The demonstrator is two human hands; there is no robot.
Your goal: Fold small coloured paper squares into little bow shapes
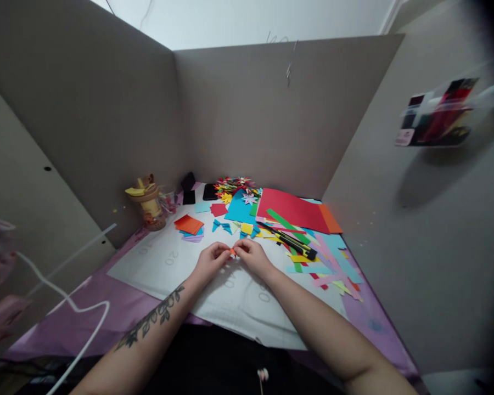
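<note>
Between my two hands is a small piece of orange paper, pinched at both sides; its exact fold is mostly hidden by my fingers. My left hand grips it from the left, thumb and fingertips together. From the right, my right hand pinches the other side. Just beyond my hands lie small folded blue paper pieces and a yellow paper piece. A stack of orange paper squares rests on blue and purple ones to the left.
A black and yellow utility knife lies among colored paper strips on the right. Red paper sheets and folded paper stars are at the back. A cup stands back left; grey panels enclose the table.
</note>
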